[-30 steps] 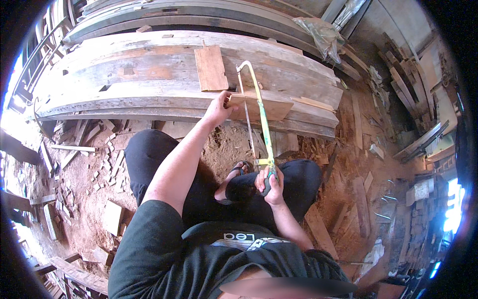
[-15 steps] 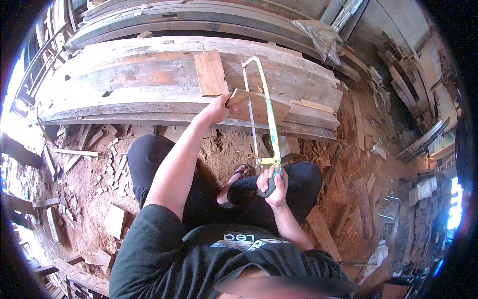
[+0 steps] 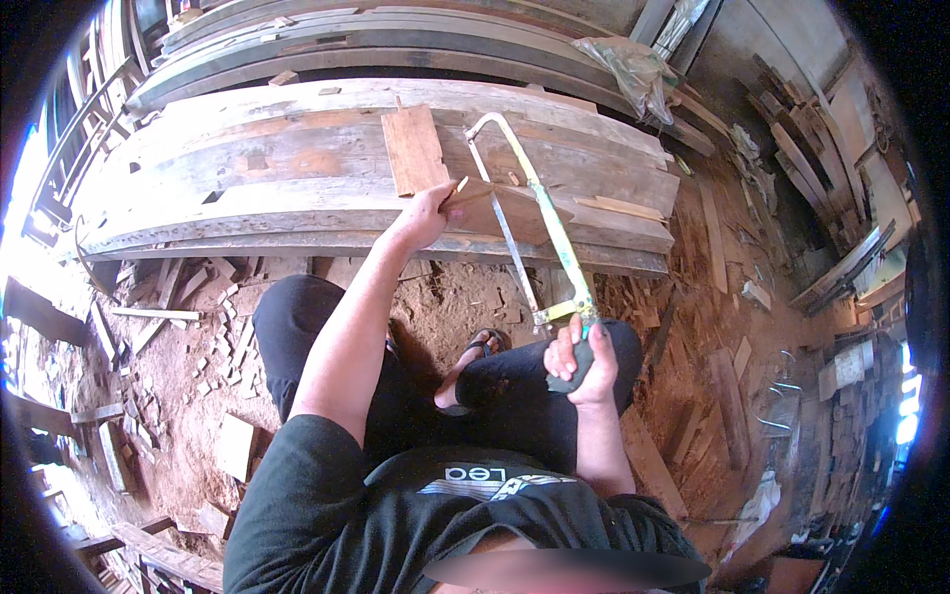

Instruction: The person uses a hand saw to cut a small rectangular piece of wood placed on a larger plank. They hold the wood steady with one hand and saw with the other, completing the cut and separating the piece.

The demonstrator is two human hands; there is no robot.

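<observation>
My left hand [image 3: 430, 213] grips the left end of a thin wooden board [image 3: 524, 220], raised on edge near the front of a long stack of weathered planks [image 3: 259, 158]. My right hand [image 3: 579, 364] is closed round the dark handle of a bow saw [image 3: 557, 238] with a pale yellow-green frame. The saw's narrow blade crosses the held board at a slant; whether it sits in a cut I cannot tell. A small rectangular wood piece [image 3: 414, 150] lies flat on the planks behind my left hand.
Long beams [image 3: 346, 59] and crumpled plastic sheeting [image 3: 638, 74] lie behind the planks. Wood boards lean at the right wall [image 3: 802, 168]. Offcuts and sawdust [image 3: 237, 445] cover the dirt floor around my bent legs [image 3: 297, 322] and sandaled foot.
My right hand has moved rightward with the saw handle, so the saw slants more. My left hand and the board's held end have shifted slightly left.
</observation>
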